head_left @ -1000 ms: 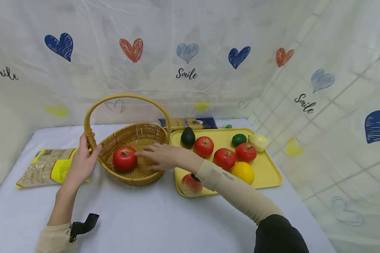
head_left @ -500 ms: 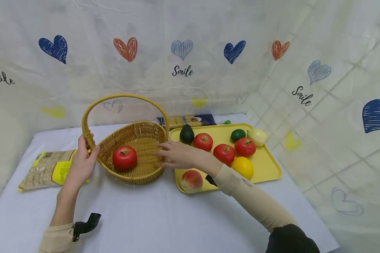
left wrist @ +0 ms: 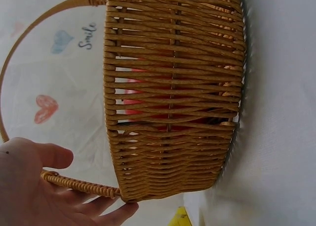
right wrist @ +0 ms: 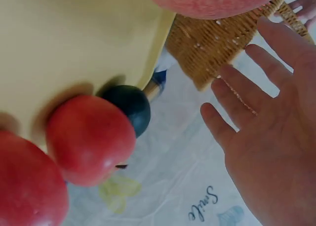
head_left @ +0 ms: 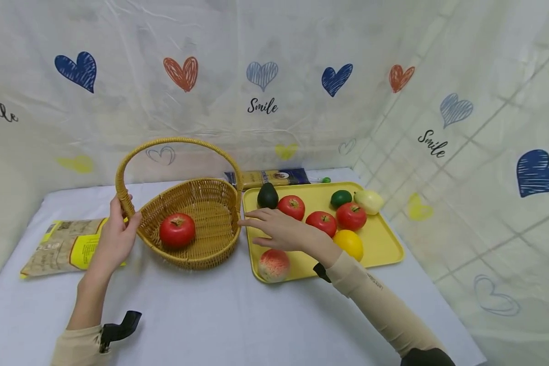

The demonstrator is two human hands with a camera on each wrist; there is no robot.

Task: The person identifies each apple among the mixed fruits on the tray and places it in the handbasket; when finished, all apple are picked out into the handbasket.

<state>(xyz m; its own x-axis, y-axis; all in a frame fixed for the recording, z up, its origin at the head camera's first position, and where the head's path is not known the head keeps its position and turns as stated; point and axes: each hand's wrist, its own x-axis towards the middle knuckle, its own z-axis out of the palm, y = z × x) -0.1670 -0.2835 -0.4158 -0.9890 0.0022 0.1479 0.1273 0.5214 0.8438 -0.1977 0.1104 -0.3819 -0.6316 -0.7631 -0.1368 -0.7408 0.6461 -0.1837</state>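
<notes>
At the left of a white-clothed table, a person's left hand grips a wicker basket by the foot of its arched handle, a hold that looks meant to steady it. The right hand, fingers extended and holding nothing, hovers over the left side of a yellow tray, fingertips near the basket's rim; whether they touch it is unclear. Inside the basket, one glossy red apple sits to the left, its color showing through gaps in the weave. Just nearer than the right hand, a blushed, fuzzy-looking peach rests in the tray's corner. Around the tray lie a dark avocado, three shiny apples, a round yellow fruit, a small green fruit and a pale pear-shaped fruit; its raised lip likely keeps them from rolling. Behind lies a long packet; left of the basket, a plump printed bag.
</notes>
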